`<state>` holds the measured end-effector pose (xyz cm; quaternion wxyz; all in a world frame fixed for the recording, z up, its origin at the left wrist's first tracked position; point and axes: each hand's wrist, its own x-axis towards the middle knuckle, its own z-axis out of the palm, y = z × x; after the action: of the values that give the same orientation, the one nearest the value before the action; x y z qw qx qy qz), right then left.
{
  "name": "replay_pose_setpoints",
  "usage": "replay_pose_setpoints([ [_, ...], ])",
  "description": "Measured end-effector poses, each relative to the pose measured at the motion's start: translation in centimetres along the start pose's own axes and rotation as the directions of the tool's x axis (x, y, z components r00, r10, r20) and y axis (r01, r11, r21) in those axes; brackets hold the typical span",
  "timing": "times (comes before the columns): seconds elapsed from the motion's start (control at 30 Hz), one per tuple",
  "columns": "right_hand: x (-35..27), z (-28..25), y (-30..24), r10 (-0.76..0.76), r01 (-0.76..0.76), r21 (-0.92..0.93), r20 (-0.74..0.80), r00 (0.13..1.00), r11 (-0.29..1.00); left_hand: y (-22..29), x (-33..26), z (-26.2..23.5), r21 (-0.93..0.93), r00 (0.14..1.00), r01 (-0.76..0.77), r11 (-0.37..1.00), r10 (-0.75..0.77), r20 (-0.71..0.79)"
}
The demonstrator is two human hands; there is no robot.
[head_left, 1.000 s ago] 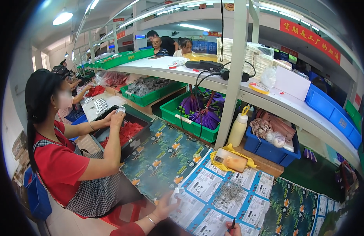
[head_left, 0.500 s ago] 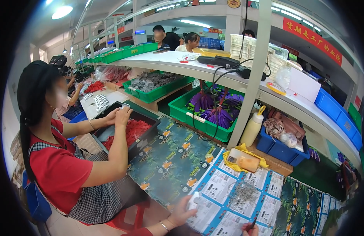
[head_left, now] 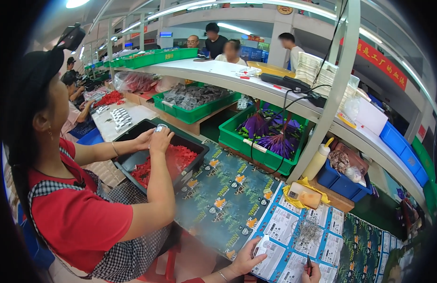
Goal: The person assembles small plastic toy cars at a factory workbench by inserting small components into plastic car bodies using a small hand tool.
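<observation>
Low in the head view, my left hand (head_left: pixel 248 258) pinches a small white plastic piece (head_left: pixel 261 246) between thumb and fingers, above the printed sheet (head_left: pixel 280 225) with blue borders. To the right, my right hand (head_left: pixel 313 274) is closed round a slim black pointed tool (head_left: pixel 309 265), its tip upward; part of this hand is cut off by the lower edge. Just beyond the tool lies a loose heap of thin silvery metal bits (head_left: pixel 307 234), too fine to tell their kind.
At left, a co-worker in red holds a small pale piece over a black bin (head_left: pixel 198 158) of red parts. A phone (head_left: pixel 305 194) lies on a yellow cloth. Behind stand a cream squeeze bottle (head_left: pixel 317 162), a blue bin (head_left: pixel 343 181), a green crate (head_left: pixel 284 162) and a shelf post (head_left: pixel 329 89).
The view has swung, so the bench sits further right and the co-worker looks nearer. My left hand still holds the white piece; more of my right hand and its black tool shows.
</observation>
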<state>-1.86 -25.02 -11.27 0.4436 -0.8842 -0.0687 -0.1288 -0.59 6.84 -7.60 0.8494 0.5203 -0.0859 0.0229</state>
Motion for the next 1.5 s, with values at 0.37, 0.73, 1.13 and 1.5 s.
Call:
replay_pose_setpoints([
  [0.37, 0.6, -0.1, -3.1, -0.182, 0.173, -0.232, -0.017, 0.983, 0.957, 1.3, 0.1, 0.4, 0.030, 0.996, 0.088, 0.996, -0.087, -0.030],
  [0.73, 1.1, -0.4, -6.0, -0.180, 0.183, -0.262, 0.034, 0.983, 0.948, 1.6, -0.2, 0.1, 0.034, 0.997, 0.070, 0.997, -0.069, -0.016],
  [1.13, 1.3, -1.0, -5.8, -0.174, 0.191, -0.238, 0.093, 0.980, 0.952, 0.3, 0.4, -0.6, 0.079, 0.997, 0.061, 0.995, -0.057, -0.045],
  [1.5, 1.5, -1.5, -6.5, -0.080, 0.136, -0.277, 0.205, 0.975, 0.951, 0.7, 0.2, -0.6, 0.062, 0.993, 0.098, 0.993, -0.094, -0.071],
])
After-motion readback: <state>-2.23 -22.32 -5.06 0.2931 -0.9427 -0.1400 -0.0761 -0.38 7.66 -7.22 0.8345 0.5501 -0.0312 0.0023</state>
